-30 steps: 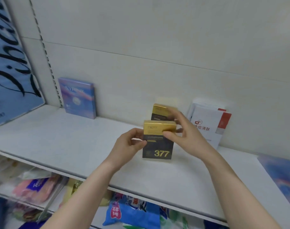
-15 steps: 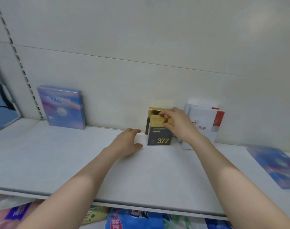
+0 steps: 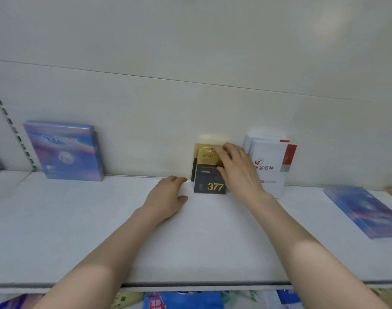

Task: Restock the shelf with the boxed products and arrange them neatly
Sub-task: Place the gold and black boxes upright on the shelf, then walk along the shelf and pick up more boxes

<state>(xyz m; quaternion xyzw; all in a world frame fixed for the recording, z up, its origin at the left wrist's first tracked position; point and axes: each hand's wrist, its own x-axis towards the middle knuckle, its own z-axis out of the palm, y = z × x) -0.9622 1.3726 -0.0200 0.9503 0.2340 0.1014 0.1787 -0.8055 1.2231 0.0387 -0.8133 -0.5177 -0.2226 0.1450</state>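
A black-and-gold box marked 377 (image 3: 209, 181) stands upright on the white shelf (image 3: 79, 219), close to the back wall. Directly behind it stands a second matching box (image 3: 201, 146), of which only the gold top and left edge show. My right hand (image 3: 237, 172) grips the front box at its top right corner, fingers over the top and thumb on the face. My left hand (image 3: 166, 197) rests on the shelf just left of the box with relaxed fingers and holds nothing.
White boxes with red corners (image 3: 271, 166) stand right of the gold boxes, partly behind my right hand. A blue-purple box (image 3: 64, 150) stands at the back left, and another (image 3: 364, 210) lies flat at the right. Coloured packets (image 3: 181, 301) fill the shelf below.
The front box went from mid-shelf back against the rear box. My left hand let go of it and settled on the shelf. My right hand stayed on its top.
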